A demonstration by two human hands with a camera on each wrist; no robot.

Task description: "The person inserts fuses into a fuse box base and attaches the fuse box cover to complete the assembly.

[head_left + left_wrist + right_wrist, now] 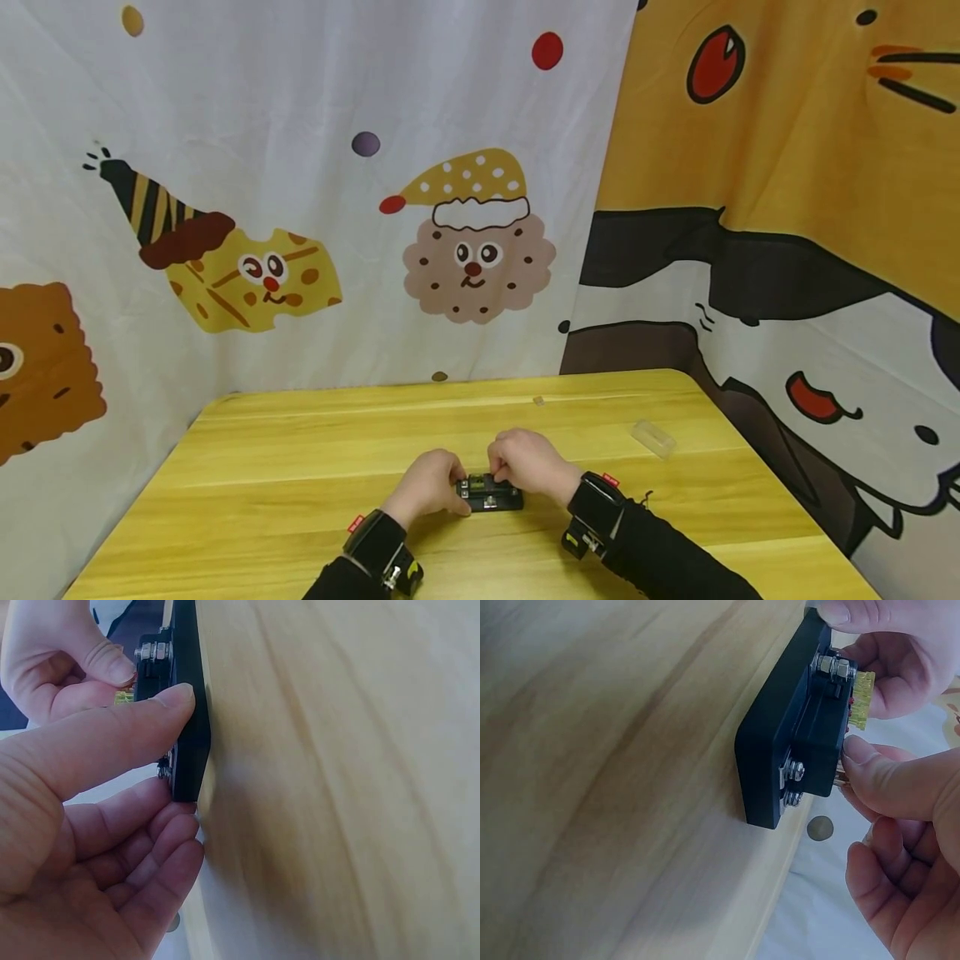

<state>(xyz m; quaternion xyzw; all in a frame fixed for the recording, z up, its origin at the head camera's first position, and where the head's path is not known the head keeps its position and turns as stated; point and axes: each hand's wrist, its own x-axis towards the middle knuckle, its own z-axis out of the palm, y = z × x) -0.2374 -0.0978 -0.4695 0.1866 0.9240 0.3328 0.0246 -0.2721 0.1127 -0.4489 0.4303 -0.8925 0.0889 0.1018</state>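
A small black plastic block (491, 504), like a fuse holder, lies on the wooden table. It carries metal nuts and screws and a yellow ribbed piece (861, 701) on top. My left hand (433, 483) grips its left end, with the thumb across the base and the fingers at the edge. Over its far right side, my right hand (531, 461) has thumb and forefinger together, pinching a small coppery metal piece (842, 775) against the block. Those fingers largely hide the piece, so its kind cannot be told.
A clear plastic cover (654, 438) lies on the table (300, 467) toward the back right. Near the back edge sits a tiny flat piece (538, 401). Printed curtains (300, 358) hang close behind the table and along its right side.
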